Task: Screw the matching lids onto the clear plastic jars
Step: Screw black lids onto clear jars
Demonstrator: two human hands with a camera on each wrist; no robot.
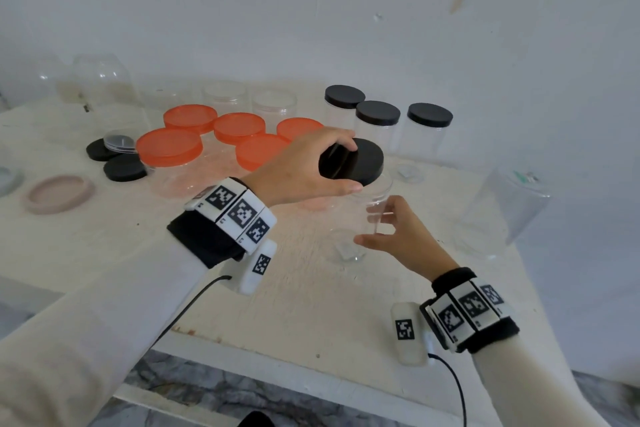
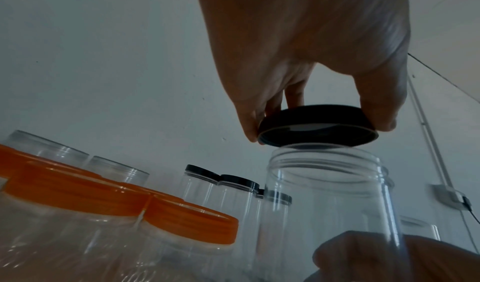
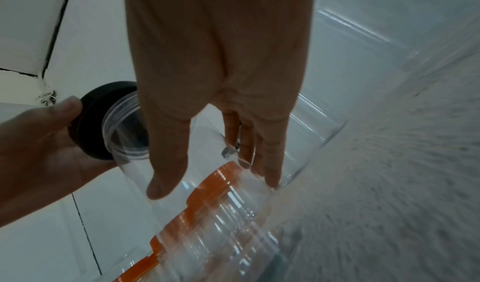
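The left hand (image 1: pixel 301 163) grips a black lid (image 1: pixel 356 161) from above, thumb on the near edge and fingers curled over the far edge. It holds the lid level just over the open mouth of a clear jar (image 1: pixel 360 218); in the left wrist view the lid (image 2: pixel 318 125) sits right at the threaded rim of the jar (image 2: pixel 330 200), and whether the two touch cannot be told. The right hand (image 1: pixel 401 236) holds the jar's lower wall, thumb on the near side and fingers wrapped round the far side, showing through the plastic. In the right wrist view those fingers (image 3: pixel 270 163) lie along the clear wall. The jar stands upright on the white worktop (image 1: pixel 294 305), near its middle.

Behind the hands stand three clear jars closed with black lids (image 1: pixel 377 113), close together in a cluster. To their left is a group of wider jars with orange lids (image 1: pixel 169 146), five in all, packed side by side. Behind these, two open clear jars (image 1: pixel 273 104) stand by the wall. Further left, two loose black lids (image 1: pixel 124 168) lie flat on the worktop with a small clear lid (image 1: pixel 119 142) between them, and a pale pink lid (image 1: pixel 59 192) lies well apart near the left edge. At the right edge stands a large clear container (image 1: pixel 509 204).
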